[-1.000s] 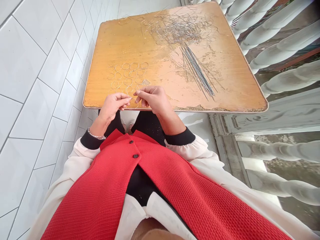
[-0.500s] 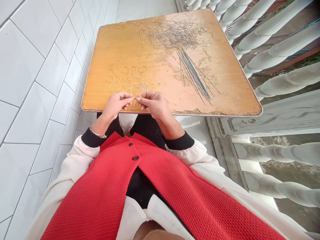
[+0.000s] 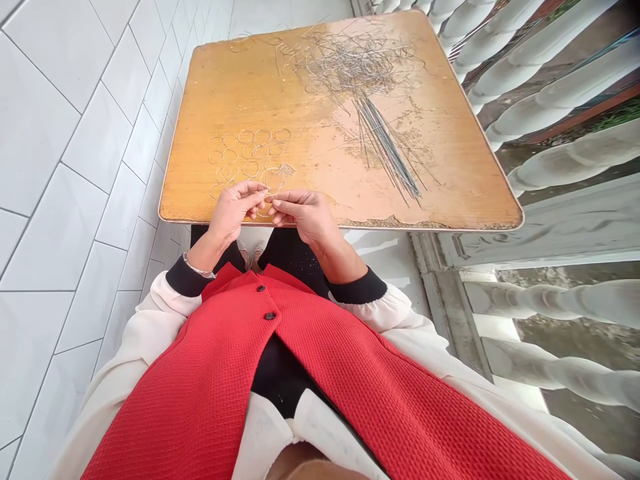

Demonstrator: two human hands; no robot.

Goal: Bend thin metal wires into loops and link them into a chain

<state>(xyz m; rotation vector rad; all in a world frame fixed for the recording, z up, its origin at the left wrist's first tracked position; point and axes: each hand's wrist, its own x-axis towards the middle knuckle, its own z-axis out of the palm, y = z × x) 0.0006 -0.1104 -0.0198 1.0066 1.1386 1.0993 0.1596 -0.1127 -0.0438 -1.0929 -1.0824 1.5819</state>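
My left hand (image 3: 236, 208) and my right hand (image 3: 306, 212) meet over the near edge of the table (image 3: 220, 87). Fingers and thumb are pinched on each side, close together, on a thin wire loop (image 3: 263, 213) whose curve shows faintly between them. How its ends lie is hidden by the fingertips. Just beyond, several thin wire rings (image 3: 246, 136) lie flat in rough rows. A small greyish patch (image 3: 286, 169) is beside these rings, near my right hand.
Farther right lies a bundle of straight grey strands (image 3: 387, 147). A tangled heap of thin strands (image 3: 355, 60) spreads at the table's far side. A white tiled wall (image 3: 75, 147) runs along the left, a white balustrade (image 3: 555, 163) along the right.
My right hand has dropped slightly and turned a little, its fingertips now lower against the left ones. More of the loop shows between the hands. The view has shifted slightly.
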